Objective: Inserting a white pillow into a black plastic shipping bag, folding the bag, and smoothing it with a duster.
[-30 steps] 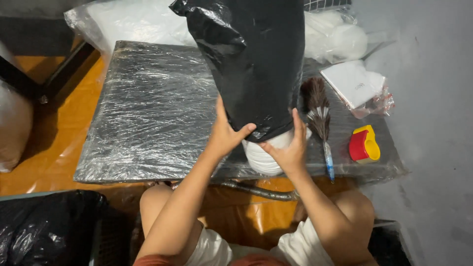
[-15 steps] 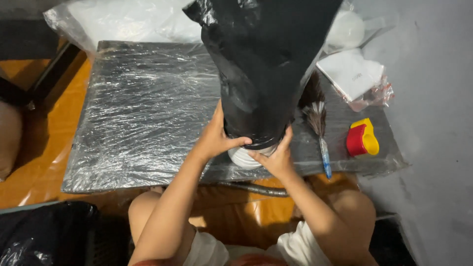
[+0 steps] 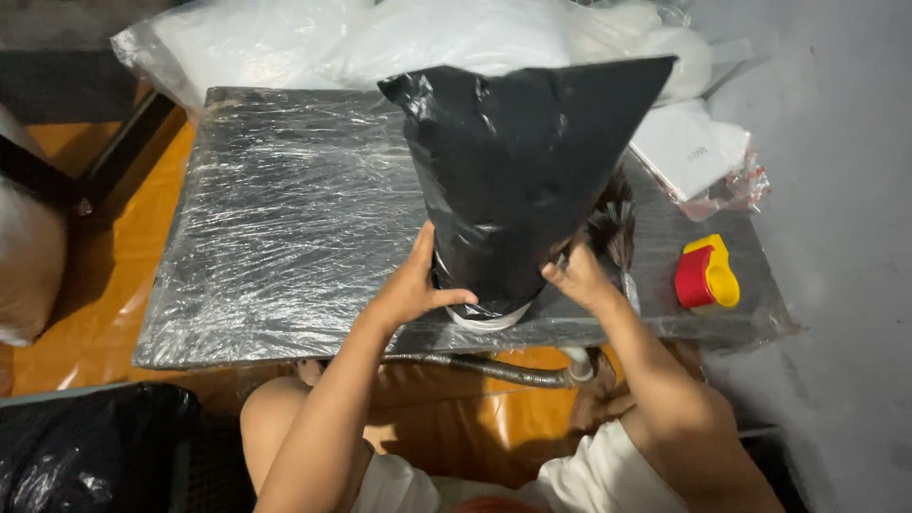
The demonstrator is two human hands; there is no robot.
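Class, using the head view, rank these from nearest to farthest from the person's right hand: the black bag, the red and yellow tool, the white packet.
1. black bag, under the right hand.
2. red and yellow tool, to its right.
3. white packet, farther back right.

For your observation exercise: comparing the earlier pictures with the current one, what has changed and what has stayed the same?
The black plastic bag has been pulled further down over the white object, leaving only a thin rim showing. The left hand and right hand still grip the bag's lower edge. The red-and-yellow tool and the wrapped table are unmoved.
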